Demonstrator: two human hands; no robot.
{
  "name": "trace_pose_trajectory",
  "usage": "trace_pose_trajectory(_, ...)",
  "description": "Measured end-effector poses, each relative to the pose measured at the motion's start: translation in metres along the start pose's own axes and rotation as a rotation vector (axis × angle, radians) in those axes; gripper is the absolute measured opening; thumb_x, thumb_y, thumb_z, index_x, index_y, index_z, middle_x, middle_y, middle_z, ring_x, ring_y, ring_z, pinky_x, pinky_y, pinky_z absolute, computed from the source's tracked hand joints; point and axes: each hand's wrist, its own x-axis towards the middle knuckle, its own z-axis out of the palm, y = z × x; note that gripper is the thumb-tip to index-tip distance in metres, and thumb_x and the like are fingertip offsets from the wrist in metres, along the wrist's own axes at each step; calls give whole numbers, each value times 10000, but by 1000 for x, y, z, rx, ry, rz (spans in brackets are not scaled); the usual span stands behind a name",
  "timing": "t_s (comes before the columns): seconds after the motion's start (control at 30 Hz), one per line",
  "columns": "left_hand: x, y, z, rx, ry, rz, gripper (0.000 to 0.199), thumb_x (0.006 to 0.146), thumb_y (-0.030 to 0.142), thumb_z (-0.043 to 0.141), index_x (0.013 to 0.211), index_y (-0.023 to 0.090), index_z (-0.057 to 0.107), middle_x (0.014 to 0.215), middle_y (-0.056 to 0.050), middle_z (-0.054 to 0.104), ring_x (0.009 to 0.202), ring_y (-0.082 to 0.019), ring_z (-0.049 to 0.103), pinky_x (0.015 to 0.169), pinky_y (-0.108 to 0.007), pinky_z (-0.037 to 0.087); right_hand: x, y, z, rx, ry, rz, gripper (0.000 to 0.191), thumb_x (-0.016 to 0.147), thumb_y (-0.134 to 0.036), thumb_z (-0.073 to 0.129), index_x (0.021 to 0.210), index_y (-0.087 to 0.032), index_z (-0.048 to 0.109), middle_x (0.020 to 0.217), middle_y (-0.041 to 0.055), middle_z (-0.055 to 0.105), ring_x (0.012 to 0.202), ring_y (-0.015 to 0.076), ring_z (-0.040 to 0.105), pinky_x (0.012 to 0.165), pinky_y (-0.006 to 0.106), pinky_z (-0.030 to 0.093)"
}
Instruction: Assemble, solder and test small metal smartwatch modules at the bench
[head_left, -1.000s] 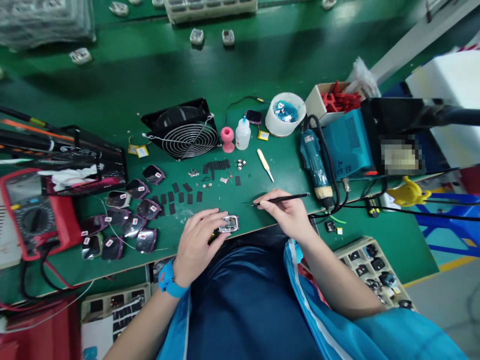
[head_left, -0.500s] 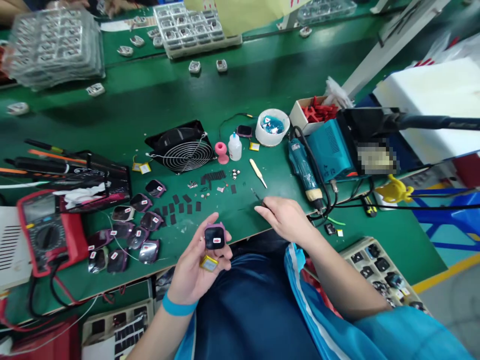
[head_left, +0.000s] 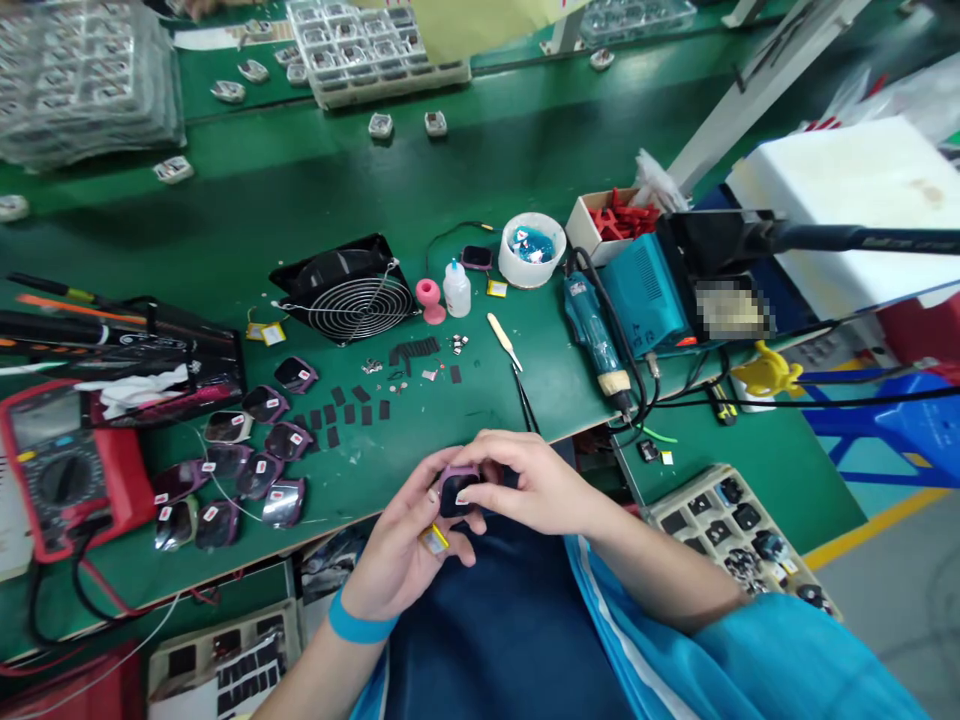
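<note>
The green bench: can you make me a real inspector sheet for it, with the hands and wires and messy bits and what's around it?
Surface: green bench, things spread over it.
Job's things: purple-rimmed device in the hands; yellow-edged pack at the left palm; tweezers lying near the front edge.
Clutter: small black pieces; dark-screened units, grouped near the red multimeter.
Hands: left hand holds the device; right hand has its thumb on the screen.
Cables: black cable running off to the right; black and red leads by the multimeter.
Surroundings: stacked clear trays, upper left; blue plastic frame, right.
</note>
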Motion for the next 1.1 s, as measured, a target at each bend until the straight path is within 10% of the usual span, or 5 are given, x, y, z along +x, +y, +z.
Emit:
trace_pose_trajectory(0.4, 11, 19, -32, 913, 456, 521, 218, 931, 371, 720, 1052, 196, 676, 1040, -80, 776, 961, -218, 756, 897, -370, 638, -6, 32, -1, -463, 22, -219, 234, 1011, -89, 502, 1020, -206, 705, 1102, 88, 698, 985, 179, 678, 844, 298, 585)
trace_pose_trajectory(0.83, 39, 24, -9, 1426, 105, 839, 92, 976, 227, 660, 1043, 247, 719, 930, -13, 755, 831, -173, 690, 775, -292, 575, -5, 48, 14, -576, 157, -281, 277, 897, -12, 472, 1093, -176, 579, 1124, 141, 653, 1017, 239, 597, 910, 397, 579)
trace_pose_trajectory(1.1, 50, 24, -23, 1733, 163, 996, 219, 1031, 306, 552, 1103, 245, 750, 1075, -80, 705, 915, -227, 646, 795, -356, 572, -3, 52, 23, -728, 168, -242, 214, 954, -338, 643, 1067, -161, 608, 1119, 159, 659, 1069, 274, 587, 900, 428, 564)
